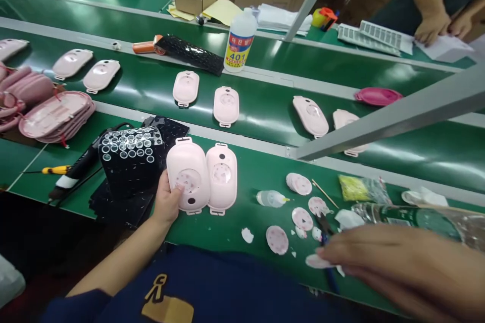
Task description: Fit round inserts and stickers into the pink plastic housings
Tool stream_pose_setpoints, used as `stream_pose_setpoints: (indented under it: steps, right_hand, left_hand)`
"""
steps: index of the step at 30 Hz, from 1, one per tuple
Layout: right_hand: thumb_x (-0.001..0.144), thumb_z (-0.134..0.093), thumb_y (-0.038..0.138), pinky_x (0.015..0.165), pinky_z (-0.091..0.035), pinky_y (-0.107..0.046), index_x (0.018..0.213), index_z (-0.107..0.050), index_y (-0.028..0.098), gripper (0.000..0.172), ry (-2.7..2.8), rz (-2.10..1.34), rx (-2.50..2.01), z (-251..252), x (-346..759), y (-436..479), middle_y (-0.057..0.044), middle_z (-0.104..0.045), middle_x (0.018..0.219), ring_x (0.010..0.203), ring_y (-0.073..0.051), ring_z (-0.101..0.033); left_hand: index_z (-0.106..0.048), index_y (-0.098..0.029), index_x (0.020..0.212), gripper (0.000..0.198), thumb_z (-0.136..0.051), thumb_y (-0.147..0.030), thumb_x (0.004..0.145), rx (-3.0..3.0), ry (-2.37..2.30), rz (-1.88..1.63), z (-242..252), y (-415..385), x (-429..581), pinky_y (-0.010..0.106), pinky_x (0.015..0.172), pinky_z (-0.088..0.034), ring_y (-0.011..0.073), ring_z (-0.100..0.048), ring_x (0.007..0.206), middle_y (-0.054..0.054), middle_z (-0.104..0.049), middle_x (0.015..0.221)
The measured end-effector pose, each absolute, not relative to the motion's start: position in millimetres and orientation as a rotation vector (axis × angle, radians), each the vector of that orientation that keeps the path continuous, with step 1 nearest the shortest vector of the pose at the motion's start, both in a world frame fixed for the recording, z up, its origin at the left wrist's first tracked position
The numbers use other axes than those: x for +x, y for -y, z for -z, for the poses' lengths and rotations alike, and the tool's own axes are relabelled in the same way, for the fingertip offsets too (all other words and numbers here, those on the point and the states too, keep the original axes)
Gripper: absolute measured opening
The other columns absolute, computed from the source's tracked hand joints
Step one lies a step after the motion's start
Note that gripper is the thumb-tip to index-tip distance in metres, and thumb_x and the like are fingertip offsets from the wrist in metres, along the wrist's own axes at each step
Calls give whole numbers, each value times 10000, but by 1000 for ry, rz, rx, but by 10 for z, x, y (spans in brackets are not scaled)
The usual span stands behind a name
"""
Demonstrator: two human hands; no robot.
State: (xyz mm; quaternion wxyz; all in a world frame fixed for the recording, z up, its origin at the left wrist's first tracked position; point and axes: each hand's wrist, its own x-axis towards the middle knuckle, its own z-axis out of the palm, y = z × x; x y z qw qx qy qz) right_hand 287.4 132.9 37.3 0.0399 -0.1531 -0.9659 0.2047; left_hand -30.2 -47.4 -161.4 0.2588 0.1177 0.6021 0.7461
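The left hand grips the lower left of a pink panel over the green bench — likely light, stiff, slick plastic, best held by its rim — while whether the blurred right hand grips the pale disc cannot be told.

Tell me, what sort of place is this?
Probably a small factory's assembly line: pale pink plastic shells lie spaced along what looks like a green conveyor belt, with cardboard boxes behind.
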Motion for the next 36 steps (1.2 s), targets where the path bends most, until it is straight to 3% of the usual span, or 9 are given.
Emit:
stream_pose_setpoints:
  steps: [2, 5, 7, 10, 14, 20, 27, 32, 36]
  right_hand:
    - [962, -505, 471, 732, -569, -319, 1096, -681, 607, 259, 2955, -740, -420, -764, 2432, -1653, 24, -772, 996, 897, -154, -715]
    - [878, -581, 610, 651, -548, -322, 936, -781, 350, 333, 2864, -887, -473, -1046, 1413, -2149, -25, -747, 882, 743, -160, -679]
    - [883, -653, 439, 672, -544, -302, 942, -771, 209, 265, 2774, -932, -744, -1004, 671, -2399, -42, -727, 809, 699, -150, -657]
    - [914, -628, 292, 668, -525, -271, 1004, -747, 154, 203, 2922, -796, -853, -669, -163, -2547, -53, -732, 851, 719, -149, -657]
    - [957, -534, 259, 760, -504, -326, 1006, -744, 133, 250, 3221, -209, -557, 22, -414, -2271, -133, -713, 1063, 956, -248, -660]
    - [896, -629, 235, 752, -501, -311, 998, -772, 160, 191, 3464, -192, -158, 756, -29, -1920, -137, -682, 1131, 949, -245, -667]
    - [879, -588, 94, 776, -462, -308, 1282, -667, 245, 438, 3487, -254, 405, 841, -110, -2383, -90, -646, 1264, 976, -203, -616]
    - [919, -570, 182, 905, -417, -396, 1249, -683, 239, 354, 3398, -263, 712, 854, -134, -2590, -110, -657, 1283, 1041, -239, -583]
    - [900, -564, 177, 949, -416, -393, 1177, -712, 205, 315, 3348, -273, 629, 895, -23, -2516, -121, -699, 1213, 1001, -222, -618]
  left_hand:
    - [-602, -209, 1201, 676, -851, -434, 614, 312, -1621, -2015, 1627, 471, -295, 388, 939, -510, 276, -642, 1049, 98, -678, 1149]
    - [-589, -217, 1219, 683, -838, -450, 628, 306, -1590, -2016, 1665, 490, -297, 406, 913, -526, 288, -649, 1041, 96, -679, 1156]
    - [-589, -211, 1226, 665, -829, -444, 651, 310, -1581, -2010, 1708, 519, -310, 415, 909, -527, 292, -650, 1038, 100, -680, 1154]
    - [-576, -199, 1269, 665, -809, -441, 695, 342, -1608, -1960, 1762, 564, -329, 440, 979, -490, 309, -619, 1121, 117, -658, 1210]
    - [-567, -186, 1298, 672, -783, -470, 728, 407, -1611, -1888, 1727, 586, -313, 472, 1046, -442, 329, -586, 1184, 135, -632, 1269]
    - [-556, -182, 1311, 656, -752, -482, 762, 414, -1592, -1860, 1636, 561, -293, 477, 1048, -447, 327, -589, 1190, 149, -620, 1304]
    - [-573, -174, 1273, 655, -768, -498, 737, 392, -1594, -1848, 1620, 545, -303, 452, 1022, -472, 315, -617, 1143, 143, -654, 1247]
    - [-551, -176, 1303, 668, -761, -491, 752, 385, -1545, -1858, 1624, 546, -304, 450, 1025, -472, 317, -607, 1170, 145, -643, 1274]
    - [-549, -187, 1325, 654, -756, -465, 771, 392, -1553, -1870, 1648, 549, -300, 450, 1055, -450, 318, -581, 1212, 139, -619, 1319]
